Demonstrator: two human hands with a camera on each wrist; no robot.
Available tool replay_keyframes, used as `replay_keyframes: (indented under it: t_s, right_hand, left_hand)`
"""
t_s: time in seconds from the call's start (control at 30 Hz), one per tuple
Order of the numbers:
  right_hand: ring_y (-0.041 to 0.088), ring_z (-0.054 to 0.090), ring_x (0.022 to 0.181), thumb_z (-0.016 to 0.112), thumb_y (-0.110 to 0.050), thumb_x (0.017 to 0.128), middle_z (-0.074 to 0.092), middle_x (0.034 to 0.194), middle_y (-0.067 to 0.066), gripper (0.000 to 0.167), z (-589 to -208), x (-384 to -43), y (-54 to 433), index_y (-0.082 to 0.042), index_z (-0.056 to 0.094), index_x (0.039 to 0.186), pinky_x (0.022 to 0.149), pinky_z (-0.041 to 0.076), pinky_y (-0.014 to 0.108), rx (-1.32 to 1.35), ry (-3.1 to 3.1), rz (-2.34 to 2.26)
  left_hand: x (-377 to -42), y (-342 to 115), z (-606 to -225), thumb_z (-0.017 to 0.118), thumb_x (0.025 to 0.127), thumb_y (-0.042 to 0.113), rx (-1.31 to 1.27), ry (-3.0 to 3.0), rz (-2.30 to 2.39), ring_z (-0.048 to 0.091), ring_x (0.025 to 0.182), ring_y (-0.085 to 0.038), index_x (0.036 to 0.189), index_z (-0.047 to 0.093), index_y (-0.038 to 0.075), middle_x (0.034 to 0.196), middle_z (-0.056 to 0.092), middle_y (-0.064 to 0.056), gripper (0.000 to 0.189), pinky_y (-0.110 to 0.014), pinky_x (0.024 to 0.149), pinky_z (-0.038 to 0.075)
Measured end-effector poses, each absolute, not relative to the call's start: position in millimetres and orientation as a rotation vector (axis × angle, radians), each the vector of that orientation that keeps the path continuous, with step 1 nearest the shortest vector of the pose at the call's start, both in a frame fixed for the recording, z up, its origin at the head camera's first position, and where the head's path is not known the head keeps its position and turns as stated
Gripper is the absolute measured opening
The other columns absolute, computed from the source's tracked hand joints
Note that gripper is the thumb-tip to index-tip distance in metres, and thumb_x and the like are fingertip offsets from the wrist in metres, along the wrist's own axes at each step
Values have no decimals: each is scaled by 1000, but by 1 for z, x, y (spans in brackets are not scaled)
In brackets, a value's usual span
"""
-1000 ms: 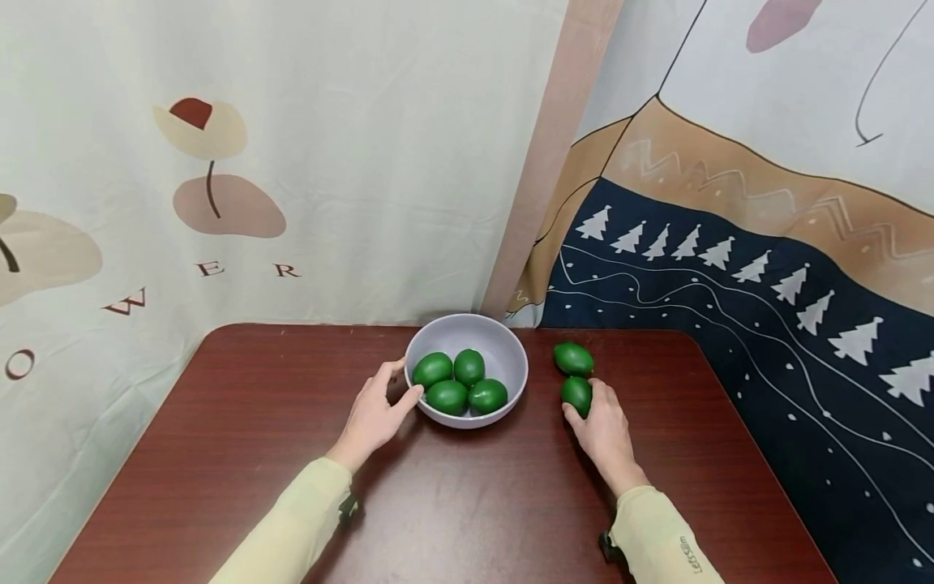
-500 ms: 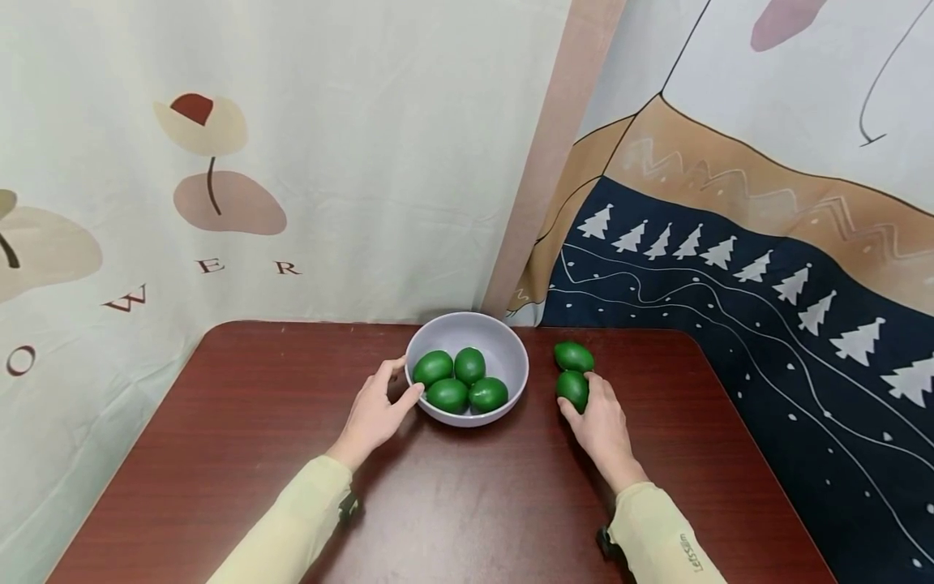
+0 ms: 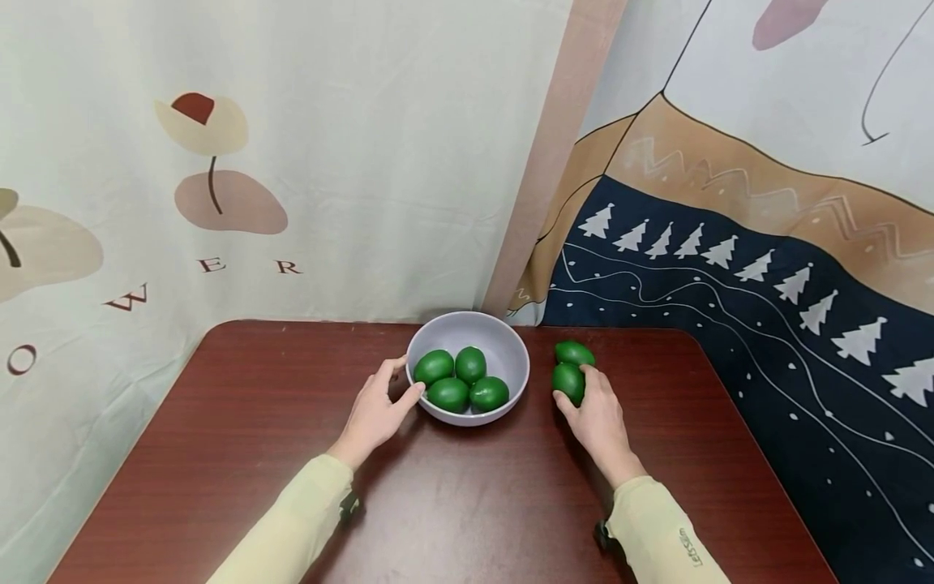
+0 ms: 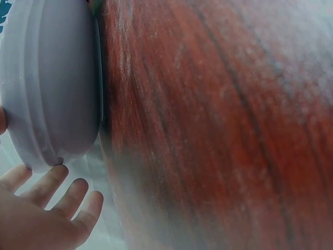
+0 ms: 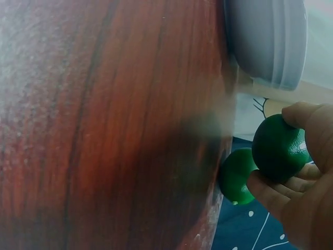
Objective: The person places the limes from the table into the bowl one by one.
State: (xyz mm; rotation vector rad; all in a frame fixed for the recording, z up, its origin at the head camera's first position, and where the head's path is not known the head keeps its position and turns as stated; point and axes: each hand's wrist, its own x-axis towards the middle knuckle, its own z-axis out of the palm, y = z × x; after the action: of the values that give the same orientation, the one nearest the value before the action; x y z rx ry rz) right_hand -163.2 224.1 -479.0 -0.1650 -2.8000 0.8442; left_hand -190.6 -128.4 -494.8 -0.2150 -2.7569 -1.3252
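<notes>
A pale lilac bowl (image 3: pixel 503 353) stands near the table's back edge with several green limes (image 3: pixel 488 394) inside. My left hand (image 3: pixel 375 418) holds the bowl's left side, thumb at the rim and fingertips (image 4: pixel 61 172) against the outer wall. To the right of the bowl, my right hand (image 3: pixel 601 418) pinches a lime (image 3: pixel 567 383) between thumb and fingers. The right wrist view has this held lime (image 5: pixel 278 147) raised off the tabletop. Just behind it a second lime (image 3: pixel 574 352) lies on the table, partly covered by the held one in the head view.
The dark red wooden table (image 3: pixel 467 503) has rounded back corners. A pale curtain (image 3: pixel 350 162) with printed flowers hangs right behind it. On the right hangs a dark cloth (image 3: pixel 657 276) with white trees. Both sleeves (image 3: pixel 292 511) are pale yellow-green.
My right hand has moved slightly left and away from me with the lime, which now overlaps the one behind. My left hand and the bowl have stayed in place.
</notes>
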Motion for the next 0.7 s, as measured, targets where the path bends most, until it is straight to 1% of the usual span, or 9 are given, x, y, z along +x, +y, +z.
replay_keyframes:
  t_s: [0.17, 0.47, 0.7]
  right_hand:
    - [45, 59, 114, 74, -28, 95, 52, 141, 28, 65, -474, -164, 221, 3, 47, 146, 97, 50, 61, -166, -2804, 858]
    - [45, 58, 116, 74, -28, 95, 51, 144, 27, 65, -467, -164, 217, 1, 46, 147, 99, 50, 61, -164, -2806, 885]
    - [46, 59, 115, 75, -29, 94, 52, 143, 26, 66, -463, -166, 215, 0, 47, 147, 97, 50, 61, -123, -2780, 874]
  left_hand:
    - [-191, -129, -495, 69, 98, 42, -222, -2751, -1323, 54, 128, -34, 148, 51, 19, 138, 63, -15, 58, -57, 104, 43]
    - [-190, -129, -494, 67, 99, 45, -212, -2770, -1346, 51, 132, -34, 151, 48, 19, 141, 60, -16, 61, -57, 107, 42]
    - [-189, -129, -493, 67, 99, 45, -199, -2771, -1361, 51, 133, -34, 151, 48, 18, 141, 60, -16, 61, -57, 107, 41]
